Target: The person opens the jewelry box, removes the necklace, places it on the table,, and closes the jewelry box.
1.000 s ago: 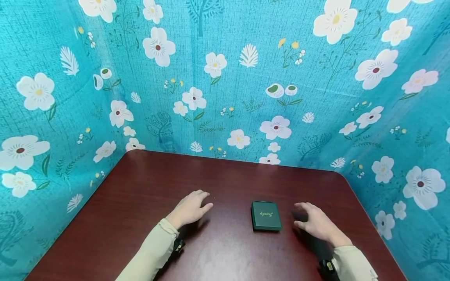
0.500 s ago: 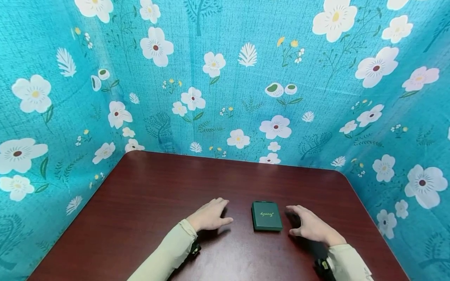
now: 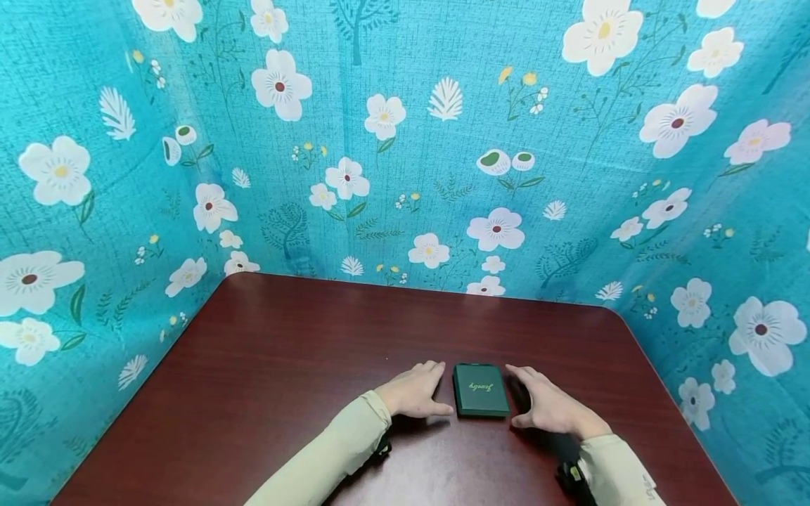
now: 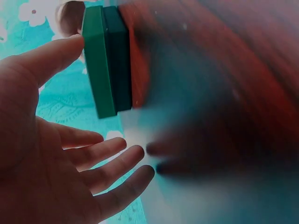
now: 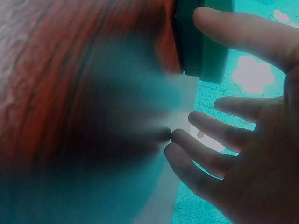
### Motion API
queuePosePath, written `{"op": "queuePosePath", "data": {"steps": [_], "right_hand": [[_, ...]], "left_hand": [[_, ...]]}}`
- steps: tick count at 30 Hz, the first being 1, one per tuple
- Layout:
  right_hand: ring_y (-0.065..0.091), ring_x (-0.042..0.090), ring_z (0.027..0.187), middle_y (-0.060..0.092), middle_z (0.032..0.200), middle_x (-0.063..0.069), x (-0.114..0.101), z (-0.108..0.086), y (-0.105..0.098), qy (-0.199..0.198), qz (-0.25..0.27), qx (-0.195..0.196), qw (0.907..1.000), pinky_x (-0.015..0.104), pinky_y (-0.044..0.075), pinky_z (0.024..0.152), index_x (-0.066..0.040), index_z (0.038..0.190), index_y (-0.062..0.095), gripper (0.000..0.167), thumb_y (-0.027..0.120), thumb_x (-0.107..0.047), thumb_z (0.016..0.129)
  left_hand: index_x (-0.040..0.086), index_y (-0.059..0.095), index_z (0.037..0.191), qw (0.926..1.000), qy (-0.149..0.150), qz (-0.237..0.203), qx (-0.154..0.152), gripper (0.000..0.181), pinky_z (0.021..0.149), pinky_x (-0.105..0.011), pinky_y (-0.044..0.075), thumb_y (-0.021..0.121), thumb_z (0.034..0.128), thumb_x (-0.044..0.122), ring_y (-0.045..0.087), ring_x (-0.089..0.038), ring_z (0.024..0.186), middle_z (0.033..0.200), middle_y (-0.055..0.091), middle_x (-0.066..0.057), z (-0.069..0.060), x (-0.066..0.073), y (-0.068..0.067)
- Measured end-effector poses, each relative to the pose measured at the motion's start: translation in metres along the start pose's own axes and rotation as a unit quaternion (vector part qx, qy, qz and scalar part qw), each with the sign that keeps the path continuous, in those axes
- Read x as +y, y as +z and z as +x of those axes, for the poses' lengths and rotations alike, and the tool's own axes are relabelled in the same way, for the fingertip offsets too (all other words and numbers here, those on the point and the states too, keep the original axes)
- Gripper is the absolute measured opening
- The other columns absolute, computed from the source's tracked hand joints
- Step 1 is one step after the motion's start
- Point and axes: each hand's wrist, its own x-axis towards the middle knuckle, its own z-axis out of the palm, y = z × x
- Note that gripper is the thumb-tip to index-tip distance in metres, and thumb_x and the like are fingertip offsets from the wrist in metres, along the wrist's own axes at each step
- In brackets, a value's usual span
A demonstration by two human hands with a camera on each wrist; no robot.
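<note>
A dark green jewelry box [image 3: 481, 391] with gold lettering, upside down from here, lies on the table between both hands. My left hand [image 3: 415, 391] is just left of it, thumb and fingers spread. My right hand [image 3: 552, 403] stands close on the right side, its fingers apart and slightly bent. In the left wrist view the green box [image 4: 99, 65] shows its lid and darker base beyond the left thumb. The right wrist view has part of the box [image 5: 215, 44] behind the right thumb. Neither hand holds anything; whether a thumb touches the box I cannot tell.
The dark reddish-brown table [image 3: 304, 337] has rounded far corners. Behind it and along both sides hangs a turquoise curtain [image 3: 405, 176] printed with flowers. Dark devices [image 3: 572, 478] sit under both wrists.
My left hand has moved right across the table, up to the box's left side. The right hand has come a little left, nearer the box. The box stays in place.
</note>
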Motion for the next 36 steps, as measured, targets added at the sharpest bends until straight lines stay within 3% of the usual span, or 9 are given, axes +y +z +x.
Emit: {"op": "queuePosePath", "data": {"steps": [12,21,28,36], "right_hand": [[0.033,0.037,0.127,0.034,0.142,0.018,-0.004,0.011,0.008,0.001,0.007,0.002,1.0,0.054,0.038,0.092,-0.002,0.146,0.03,0.103,0.084,-0.037,0.064],[0.038,0.031,0.123,0.038,0.139,0.015,-0.005,0.017,0.01,-0.024,0.0,0.018,0.9996,0.051,0.038,0.093,0.001,0.141,0.035,0.1,0.084,-0.04,0.064],[0.041,0.031,0.12,0.039,0.138,0.015,-0.008,0.02,0.01,-0.047,0.008,0.014,0.9988,0.051,0.039,0.091,0.0,0.144,0.032,0.102,0.085,-0.035,0.064],[0.044,0.028,0.114,0.044,0.132,0.012,-0.01,0.02,0.013,-0.047,0.005,0.022,0.9987,0.049,0.041,0.088,-0.002,0.139,0.037,0.099,0.086,-0.038,0.062]], "left_hand": [[0.005,0.026,0.148,0.9997,0.007,0.022,0.012,0.097,0.102,-0.034,0.035,0.062,0.0798,0.062,0.033,-0.024,0.133,0.15,0.03,-0.01,0.02,0.013,0.007],[0.005,0.029,0.146,0.9986,0.018,0.039,0.03,0.102,0.098,-0.033,0.038,0.067,0.0734,0.065,0.04,-0.021,0.125,0.141,0.039,-0.006,0.03,0.021,0.012],[0.005,0.033,0.144,0.9983,0.018,0.046,0.031,0.098,0.096,-0.03,0.039,0.07,0.0734,0.061,0.044,-0.02,0.12,0.137,0.043,-0.006,0.033,0.023,0.012],[0.005,0.032,0.145,0.9983,0.02,0.048,0.028,0.098,0.095,-0.029,0.04,0.07,0.0733,0.06,0.044,-0.02,0.12,0.136,0.043,-0.008,0.032,0.021,0.012]]}}
